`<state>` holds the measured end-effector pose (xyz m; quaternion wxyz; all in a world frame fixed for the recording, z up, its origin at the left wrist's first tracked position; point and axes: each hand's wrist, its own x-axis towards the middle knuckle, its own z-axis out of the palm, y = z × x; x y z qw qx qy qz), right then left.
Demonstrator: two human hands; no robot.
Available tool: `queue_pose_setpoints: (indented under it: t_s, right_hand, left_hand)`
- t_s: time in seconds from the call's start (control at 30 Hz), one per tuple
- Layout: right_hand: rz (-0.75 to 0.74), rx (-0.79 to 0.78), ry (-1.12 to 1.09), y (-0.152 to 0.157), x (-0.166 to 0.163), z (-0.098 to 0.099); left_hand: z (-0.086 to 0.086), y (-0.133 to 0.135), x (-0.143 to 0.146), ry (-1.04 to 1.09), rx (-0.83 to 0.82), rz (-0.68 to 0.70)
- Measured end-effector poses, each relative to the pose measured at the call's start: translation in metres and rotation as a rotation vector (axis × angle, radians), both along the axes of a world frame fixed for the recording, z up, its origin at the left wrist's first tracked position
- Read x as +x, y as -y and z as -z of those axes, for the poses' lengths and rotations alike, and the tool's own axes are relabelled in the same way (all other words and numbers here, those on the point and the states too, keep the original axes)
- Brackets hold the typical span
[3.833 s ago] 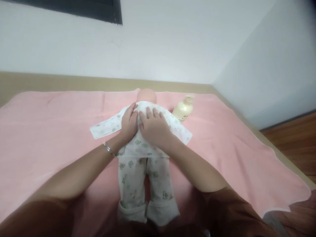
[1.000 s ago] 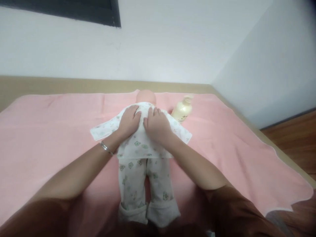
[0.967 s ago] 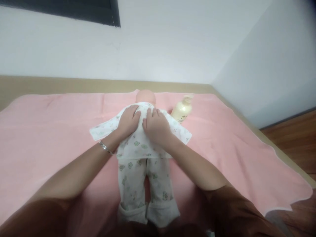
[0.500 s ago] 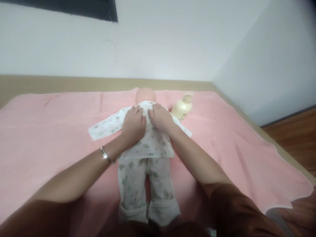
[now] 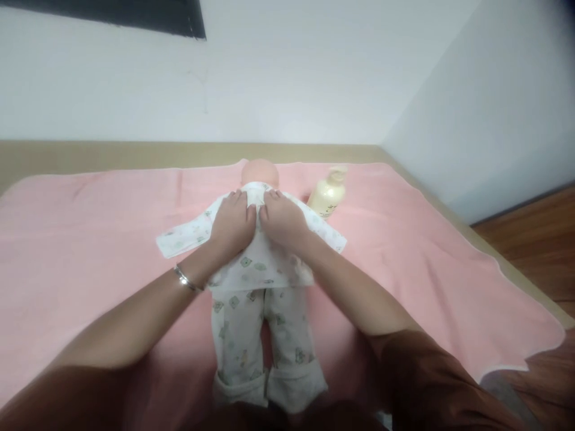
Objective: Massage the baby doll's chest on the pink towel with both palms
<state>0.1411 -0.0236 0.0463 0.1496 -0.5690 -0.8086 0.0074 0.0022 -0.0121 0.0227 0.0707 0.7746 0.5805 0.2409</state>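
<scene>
Brown sleeves (image 5: 431,377): the person's own, dark and in shadow at the bottom edge, with both forearms reaching forward from them.
Trousers (image 5: 240,335): white with small printed patterns, cuffs turned up, legs toward the person and slightly apart.
Bracelet (image 5: 185,280): silver-coloured, around the left wrist.
Shirt (image 5: 258,272): white with a matching print, its hem overlapping the trousers, its sleeves stretched out to both sides.
Left hand (image 5: 232,224): palm down on the upper part of the shirt, left of the middle, fingers close together and pointing away, thumb toward the centre.
Right hand (image 5: 283,221): mirrors the other, palm down on the shirt, its thumb just beside the left one; whether either hand pinches any cloth, I cannot tell.
Doll (image 5: 263,260): wears the shirt and trousers and lies stretched out under both hands, its bare, round head (image 5: 260,173) at the far end.
Bottle (image 5: 329,194): cream-coloured with dark lettering, near the doll's right-hand sleeve, tilted in this view.
Pink blanket (image 5: 395,251): spread beneath the doll and bottle, pale-edged, creased on the right.
Tan board (image 5: 179,154): shows beyond the blanket.
Wall (image 5: 287,78): white, with a dark panel (image 5: 135,15) at upper left.
</scene>
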Motion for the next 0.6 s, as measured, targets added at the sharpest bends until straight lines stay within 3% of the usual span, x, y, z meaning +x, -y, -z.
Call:
queue_pose_setpoints:
  t_s: [0.2,0.43,0.6]
  right_hand:
    - [0.081,-0.106,-0.068,-0.021,0.011,-0.003]
    - [0.067,-0.03,0.023,-0.007,0.005,0.002]
    - [0.056,0.019,0.041,0.022,-0.012,0.004]
  left_hand:
    - [0.0,0.023,0.008,-0.069,0.17,0.161]
    - [0.005,-0.003,-0.002,0.2,-0.068,0.033]
    - [0.015,-0.013,-0.006,0.31,-0.034,-0.01]
